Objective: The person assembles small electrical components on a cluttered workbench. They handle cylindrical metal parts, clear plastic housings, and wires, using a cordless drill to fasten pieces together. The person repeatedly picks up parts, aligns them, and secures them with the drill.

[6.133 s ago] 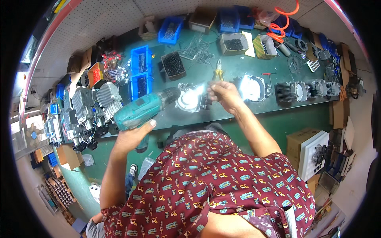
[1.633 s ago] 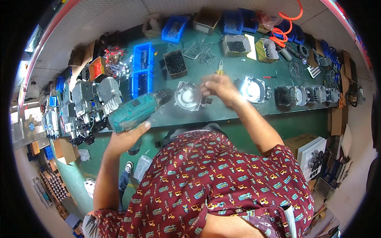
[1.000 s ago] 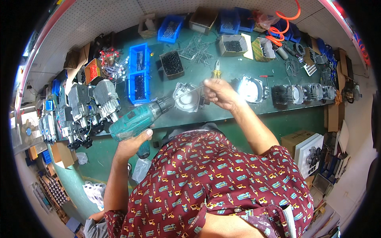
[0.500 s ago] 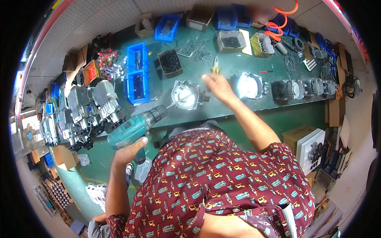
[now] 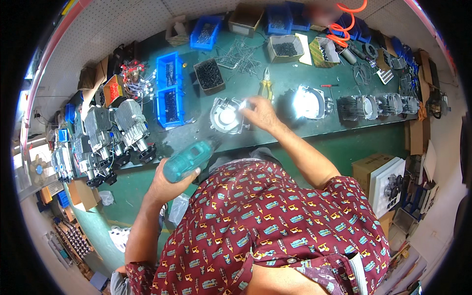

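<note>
A teal cordless drill (image 5: 188,161) is gripped in my left hand (image 5: 167,183) in front of the bench edge. Its front end is blurred and points toward a round silver metal housing (image 5: 227,117) on the bench. My right hand (image 5: 262,114) is closed at the housing's right rim, fingertips on the edge; the exact grip is partly hidden. Just beyond that hand lie yellow-handled pliers (image 5: 266,88). A second silver housing (image 5: 310,104), glaring with light, sits farther right, beside a small red-handled tool (image 5: 329,86).
Blue bins (image 5: 169,105) and a cardboard box of dark screws (image 5: 209,76) stand behind the housing. Bent metal rods (image 5: 241,56) lie at the back. Finned motor units (image 5: 130,123) crowd the left; finned housings (image 5: 358,108) line the right. An orange coiled hose (image 5: 339,37) hangs behind.
The drill has moved right and its bit, visible before across the housing, is now blurred out of sight. My right hand has come left and down from near the pliers to the housing's rim.
</note>
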The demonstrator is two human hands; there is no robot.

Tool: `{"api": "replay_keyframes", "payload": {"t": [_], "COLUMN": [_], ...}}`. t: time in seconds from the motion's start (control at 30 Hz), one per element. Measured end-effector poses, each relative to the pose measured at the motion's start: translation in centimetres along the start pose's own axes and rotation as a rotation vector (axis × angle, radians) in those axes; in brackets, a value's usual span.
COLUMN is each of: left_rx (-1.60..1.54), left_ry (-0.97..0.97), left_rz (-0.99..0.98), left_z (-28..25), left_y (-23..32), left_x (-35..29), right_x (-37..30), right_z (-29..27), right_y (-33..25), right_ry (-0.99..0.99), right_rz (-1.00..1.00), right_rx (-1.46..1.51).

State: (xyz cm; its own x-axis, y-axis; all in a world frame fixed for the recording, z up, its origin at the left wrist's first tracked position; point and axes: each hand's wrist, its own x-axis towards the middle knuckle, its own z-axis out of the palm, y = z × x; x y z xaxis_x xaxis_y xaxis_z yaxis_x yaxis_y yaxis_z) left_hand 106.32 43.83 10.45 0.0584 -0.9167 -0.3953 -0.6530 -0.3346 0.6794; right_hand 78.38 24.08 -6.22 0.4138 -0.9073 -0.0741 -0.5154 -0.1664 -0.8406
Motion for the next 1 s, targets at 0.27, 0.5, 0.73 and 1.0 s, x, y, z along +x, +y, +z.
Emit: {"api": "replay_keyframes", "payload": {"t": [0.27,0.5,0.73,1.0], "left_rx": [0.453,0.526,0.355,0.420], "left_ry": [-0.360,-0.357,-0.159,-0.226], "left_rz": [-0.005,-0.037,-0.048,-0.140], "left_z": [-2.7,-1.6,0.0,0.3], "left_y": [14.7,16.5,16.0,16.1], "left_x": [6.1,6.5,5.7,3.5], "right_x": [0.3,0.2,0.5,0.8], "right_z": [0.2,0.1,-0.3,-0.1], "right_y": [-0.6,-0.9,-0.7,0.0], "right_ry": [-0.010,-0.027,-0.036,-0.046], "right_rz": [0.154,0.201,0.147,0.070], "right_rx": [0.023,0.077,0.085,0.116]}}
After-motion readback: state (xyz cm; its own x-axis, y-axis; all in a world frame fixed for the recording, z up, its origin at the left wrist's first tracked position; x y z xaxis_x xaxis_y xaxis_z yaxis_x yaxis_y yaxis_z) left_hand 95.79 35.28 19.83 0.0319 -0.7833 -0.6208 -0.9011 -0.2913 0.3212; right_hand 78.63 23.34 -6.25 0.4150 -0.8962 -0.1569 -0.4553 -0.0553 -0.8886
